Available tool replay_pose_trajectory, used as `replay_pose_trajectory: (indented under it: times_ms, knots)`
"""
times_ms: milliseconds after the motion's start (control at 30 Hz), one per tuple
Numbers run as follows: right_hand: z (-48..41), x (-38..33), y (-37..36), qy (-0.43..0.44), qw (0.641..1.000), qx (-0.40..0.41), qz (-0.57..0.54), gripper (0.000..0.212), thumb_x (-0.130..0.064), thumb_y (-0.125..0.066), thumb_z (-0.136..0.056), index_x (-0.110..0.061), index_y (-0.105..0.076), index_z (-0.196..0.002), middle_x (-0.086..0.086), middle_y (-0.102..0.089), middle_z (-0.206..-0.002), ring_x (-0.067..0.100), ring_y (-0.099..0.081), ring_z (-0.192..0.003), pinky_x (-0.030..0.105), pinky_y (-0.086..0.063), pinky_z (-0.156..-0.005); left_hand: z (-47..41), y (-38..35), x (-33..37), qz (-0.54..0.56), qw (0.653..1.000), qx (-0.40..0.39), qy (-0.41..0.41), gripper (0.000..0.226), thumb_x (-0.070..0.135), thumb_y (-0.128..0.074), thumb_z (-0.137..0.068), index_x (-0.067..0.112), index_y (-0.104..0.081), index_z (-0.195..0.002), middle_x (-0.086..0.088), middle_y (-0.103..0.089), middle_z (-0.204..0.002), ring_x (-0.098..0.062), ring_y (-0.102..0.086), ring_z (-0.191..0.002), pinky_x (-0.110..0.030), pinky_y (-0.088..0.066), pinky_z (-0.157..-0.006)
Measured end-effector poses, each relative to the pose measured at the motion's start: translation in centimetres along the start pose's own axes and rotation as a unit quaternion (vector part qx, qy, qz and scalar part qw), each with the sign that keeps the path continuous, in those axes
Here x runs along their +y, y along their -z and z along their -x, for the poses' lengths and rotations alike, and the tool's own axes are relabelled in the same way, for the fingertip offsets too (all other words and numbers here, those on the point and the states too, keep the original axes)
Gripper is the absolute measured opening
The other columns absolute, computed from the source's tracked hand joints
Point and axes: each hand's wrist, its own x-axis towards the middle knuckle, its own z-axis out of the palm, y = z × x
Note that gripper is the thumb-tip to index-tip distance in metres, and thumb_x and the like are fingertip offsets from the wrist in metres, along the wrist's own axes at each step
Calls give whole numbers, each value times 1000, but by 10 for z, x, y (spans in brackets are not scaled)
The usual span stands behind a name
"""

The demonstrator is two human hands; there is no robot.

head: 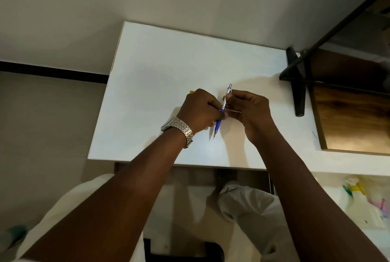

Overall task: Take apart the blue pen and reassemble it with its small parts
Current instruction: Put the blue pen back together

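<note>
head view, step: both hands hold the blue pen (222,111) in the air above the white table (160,67); best to twist the two halves slowly and keep them in line, so that small parts do not drop.
left hand (200,109): closed around the blue lower barrel.
right hand (247,107): fingers pinched on the silver upper part.
pen tip: points down toward the table.

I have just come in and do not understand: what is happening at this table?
A person holds a blue pen with both hands above a white table. The left hand, with a metal watch on its wrist, grips the blue lower half; the right hand grips the silver upper half. The pen looks in one piece.
</note>
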Motion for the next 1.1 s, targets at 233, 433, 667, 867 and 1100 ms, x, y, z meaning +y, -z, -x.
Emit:
replay_pose_trajectory:
  times_ms: [233, 433, 667, 867, 1100]
  knots:
    - [-8, 19, -8, 8, 999, 22, 43, 18, 0, -78, -89, 3, -79, -107, 23, -76, -89, 29, -72, -77, 41, -65, -81, -2, -13, -8, -107, 991, 75, 2, 15, 18, -85, -76, 9, -80, -87, -8, -78, -86, -28, -73, -82, -36, -59, -75]
    - [-9, 23, -10, 40, 993, 46, 104, 21, 2, -81, -82, -4, -81, -103, 15, -79, -84, 23, -76, -69, 37, -66, -77, -2, -19, -14, -134, 987, 91, 10, 14, 24, -81, -80, 14, -81, -91, -7, -78, -90, -27, -73, -85, -38, -60, -77]
    - [-6, 26, -15, 80, 984, 64, 146, 15, 3, -79, -81, -8, -82, -91, 15, -80, -84, 27, -75, -72, 41, -64, -79, -2, -21, -15, -145, 985, 95, -5, 20, 24, -82, -81, 8, -80, -94, -10, -78, -95, -29, -71, -90, -41, -59, -81]
    - [-5, 27, -17, 90, 980, 69, 165, 14, 1, -79, -80, -8, -82, -91, 15, -81, -85, 34, -79, -82, 43, -64, -82, -1, -20, -14, -153, 983, 100, -12, 19, 23, -82, -81, 8, -80, -91, -10, -78, -93, -29, -71, -88, -39, -58, -80]
    - [-1, 31, -17, 95, 983, 88, 129, 11, -2, -74, -87, -10, -82, -88, 8, -78, -77, 20, -71, -66, 38, -61, -70, 5, -13, -3, -147, 981, 121, -31, 15, 31, -78, -81, 18, -77, -88, -3, -78, -88, -26, -71, -89, -38, -59, -79]
